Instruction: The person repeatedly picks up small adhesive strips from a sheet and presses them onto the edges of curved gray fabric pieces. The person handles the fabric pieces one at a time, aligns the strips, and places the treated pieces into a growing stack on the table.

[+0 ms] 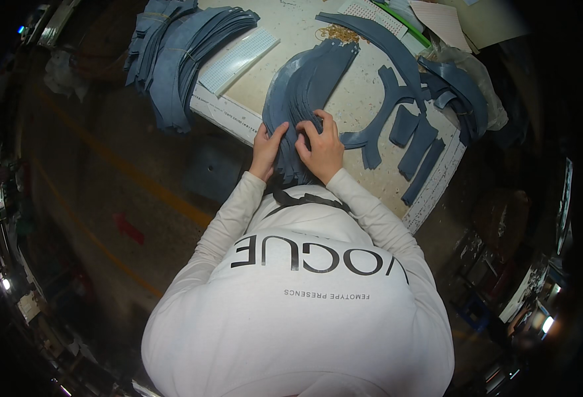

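A fanned stack of curved, blue-grey cut pieces (pixel 308 79) lies near the table's front edge, its lower end hanging toward my body. They look like leather or fabric; which of the two I cannot tell. My left hand (pixel 266 151) grips the left edge of this stack, thumb on top and the other fingers mostly hidden beneath. On the right side, my right hand (pixel 323 147) has its fingers curled onto the layered edges, pinching at the layers. Whether it has singled out one piece is too small to see.
Tied bundles of blue-grey pieces (pixel 172 63) overhang the table's left side. A white printed sheet (pixel 240 61) lies beside them. Yellowish rubber bands (pixel 338 33) sit behind the stack. Loose cut pieces (pixel 416 142) and a plastic bag (pixel 493 99) are at the right of the table (pixel 371 188).
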`<state>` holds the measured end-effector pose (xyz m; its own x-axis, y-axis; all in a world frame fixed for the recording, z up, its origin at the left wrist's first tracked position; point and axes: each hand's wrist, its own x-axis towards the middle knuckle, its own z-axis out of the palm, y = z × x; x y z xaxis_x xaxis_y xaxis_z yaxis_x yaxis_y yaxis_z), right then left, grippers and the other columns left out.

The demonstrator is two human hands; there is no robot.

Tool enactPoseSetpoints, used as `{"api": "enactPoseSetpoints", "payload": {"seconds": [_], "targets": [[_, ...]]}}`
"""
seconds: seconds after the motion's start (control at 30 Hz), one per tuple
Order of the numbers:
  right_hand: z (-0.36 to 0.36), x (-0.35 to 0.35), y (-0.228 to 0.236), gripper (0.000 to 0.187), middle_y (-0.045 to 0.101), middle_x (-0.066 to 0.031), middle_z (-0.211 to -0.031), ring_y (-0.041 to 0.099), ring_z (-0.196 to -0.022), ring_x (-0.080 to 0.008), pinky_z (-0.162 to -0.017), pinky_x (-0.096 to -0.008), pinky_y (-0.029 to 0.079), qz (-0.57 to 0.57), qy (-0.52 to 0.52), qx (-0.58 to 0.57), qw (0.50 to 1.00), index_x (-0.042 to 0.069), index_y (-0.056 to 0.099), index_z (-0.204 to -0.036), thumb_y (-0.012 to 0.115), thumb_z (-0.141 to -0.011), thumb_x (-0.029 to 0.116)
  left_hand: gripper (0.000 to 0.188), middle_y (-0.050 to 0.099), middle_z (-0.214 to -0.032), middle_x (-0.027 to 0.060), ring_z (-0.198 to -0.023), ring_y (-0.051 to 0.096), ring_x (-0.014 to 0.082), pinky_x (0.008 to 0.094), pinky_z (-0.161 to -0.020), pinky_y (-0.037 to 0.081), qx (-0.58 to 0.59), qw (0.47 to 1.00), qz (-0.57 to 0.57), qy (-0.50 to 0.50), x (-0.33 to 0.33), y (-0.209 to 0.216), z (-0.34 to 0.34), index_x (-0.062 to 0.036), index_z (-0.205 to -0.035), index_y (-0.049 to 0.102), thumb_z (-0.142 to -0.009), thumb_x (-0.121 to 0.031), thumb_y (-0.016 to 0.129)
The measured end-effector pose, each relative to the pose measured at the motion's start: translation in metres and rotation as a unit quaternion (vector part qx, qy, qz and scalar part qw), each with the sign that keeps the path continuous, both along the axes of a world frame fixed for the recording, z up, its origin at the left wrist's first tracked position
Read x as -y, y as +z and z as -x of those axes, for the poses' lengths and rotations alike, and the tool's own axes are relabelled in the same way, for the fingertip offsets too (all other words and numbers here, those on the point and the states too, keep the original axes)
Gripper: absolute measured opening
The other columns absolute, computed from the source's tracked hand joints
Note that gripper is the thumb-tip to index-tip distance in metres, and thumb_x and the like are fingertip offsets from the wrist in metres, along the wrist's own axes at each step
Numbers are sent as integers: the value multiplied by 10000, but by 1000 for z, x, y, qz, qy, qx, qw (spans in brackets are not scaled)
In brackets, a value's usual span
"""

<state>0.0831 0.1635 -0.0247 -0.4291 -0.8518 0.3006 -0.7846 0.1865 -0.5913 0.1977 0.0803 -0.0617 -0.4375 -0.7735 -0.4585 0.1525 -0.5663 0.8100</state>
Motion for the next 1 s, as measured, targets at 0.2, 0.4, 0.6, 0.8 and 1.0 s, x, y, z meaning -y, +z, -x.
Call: {"api": "enactPoseSetpoints", "payload": {"seconds": [0.2,0.4,0.6,0.8,1.0], "targets": [[2,1,-2,197,484,-143,-1184,541,-1044,-348,-733,-406,513,13,6,-3,1000,170,654,-904,711,-720,209,305,618,-1052,63,-931,581,128,255,-838,456,-9,1000,-21,5,4,1,-2,-23,-1155,547,-907,-191,606],[1,-1,0,180,488,-139,-1174,540,-1028,-347,-735,-411,512,18,6,11,1000,168,652,-910,693,-737,193,260,608,-1049,46,-969,569,123,247,-853,446,7,1000,6,-12,-1,3,0,-45,-1115,562,-903,-192,595],[1,0,-2,202,501,-152,-1163,547,-1038,-364,-753,-416,510,15,0,11,1000,168,650,-924,696,-728,182,233,608,-1034,51,-961,568,131,260,-874,436,1,1000,-18,0,3,4,-1,-39,-1092,561,-898,-167,580],[0,-1,2,178,485,-132,-1168,539,-993,-334,-703,-404,519,14,7,-4,1000,182,633,-909,667,-736,157,210,603,-1018,46,-940,565,130,257,-871,432,11,1000,-7,0,1,4,-2,-41,-1070,561,-897,-159,571],[1,1,-2,229,488,-142,-1190,540,-1057,-350,-735,-409,513,1,2,1,1000,172,640,-917,719,-708,219,228,606,-1012,42,-937,568,127,255,-864,438,8,1000,-9,-3,2,4,-2,-40,-1086,560,-891,-156,582]]}}
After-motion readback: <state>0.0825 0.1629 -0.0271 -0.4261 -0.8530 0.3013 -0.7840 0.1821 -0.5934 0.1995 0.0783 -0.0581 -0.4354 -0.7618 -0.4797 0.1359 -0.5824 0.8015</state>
